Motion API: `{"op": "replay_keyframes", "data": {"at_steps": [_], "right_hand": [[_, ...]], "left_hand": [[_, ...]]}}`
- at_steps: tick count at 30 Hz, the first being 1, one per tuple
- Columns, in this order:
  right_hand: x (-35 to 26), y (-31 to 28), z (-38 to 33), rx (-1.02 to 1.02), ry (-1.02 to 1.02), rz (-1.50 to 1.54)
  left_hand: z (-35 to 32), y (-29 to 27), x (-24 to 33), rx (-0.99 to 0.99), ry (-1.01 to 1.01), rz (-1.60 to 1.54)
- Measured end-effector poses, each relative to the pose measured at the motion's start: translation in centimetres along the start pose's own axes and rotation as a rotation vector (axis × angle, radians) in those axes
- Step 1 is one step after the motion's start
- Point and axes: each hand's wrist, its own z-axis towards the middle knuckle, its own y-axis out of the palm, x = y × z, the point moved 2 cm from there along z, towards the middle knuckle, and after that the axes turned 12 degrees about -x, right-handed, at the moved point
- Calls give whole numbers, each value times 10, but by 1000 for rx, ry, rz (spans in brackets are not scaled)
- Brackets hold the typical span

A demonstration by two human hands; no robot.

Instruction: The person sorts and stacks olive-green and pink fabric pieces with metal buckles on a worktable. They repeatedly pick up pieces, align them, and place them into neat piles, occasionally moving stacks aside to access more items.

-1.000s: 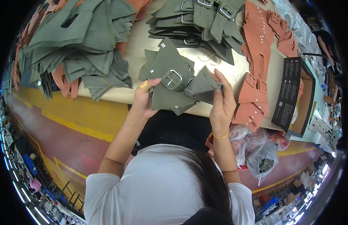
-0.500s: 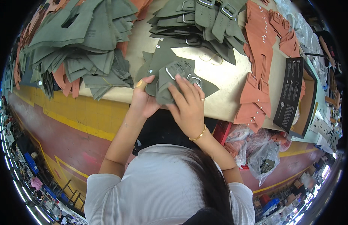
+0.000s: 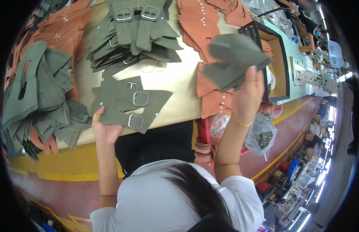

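My left hand [image 3: 107, 127] grips the left edge of a grey-green buckled sandal upper [image 3: 154, 106], thumb on top, at the table's near edge. Metal buckles show on that piece, which lies spread out. On the right, my right hand [image 3: 250, 91] is raised, fingers closed round a bunch of grey-green sandal uppers [image 3: 237, 63]. This bunch is smeared by motion and hangs above the orange uppers, partly covering them. Just beyond my left hand's piece is a pile of grey-green buckled uppers [image 3: 133, 33].
Grey-green cut pieces [image 3: 36, 89] are heaped at the left, with orange pieces [image 3: 63, 29] behind. Orange uppers [image 3: 214, 106] lie in a row on the right, beside an open black box [image 3: 282, 69]. Below the table edge hangs a clear plastic bag [image 3: 260, 131].
My right hand has moved from the middle to the right, lifting grey-green pieces away. My left hand keeps its piece, now uncovered. The view has turned to the right.
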Motion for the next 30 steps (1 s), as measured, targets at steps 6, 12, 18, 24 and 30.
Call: {"op": "replay_keyframes", "data": {"at_steps": [6, 12, 18, 24, 30], "right_hand": [[-6, -14, 43, 32, -148, -666], [54, 67, -6, -497, 29, -578], [115, 139, -73, -844, -87, -1012], [82, 135, -81, -769, -103, -962], [28, 103, -54, -496, -552, -1029]], "left_hand": [[-2, -6, 0, 30, 12, -37], [-4, -1, -2, -30, 27, -14], [-1, 7, -2, -18, 87, 57], [3, 6, -1, -193, 79, 16], [3, 2, 3, -76, 7, -16]]}}
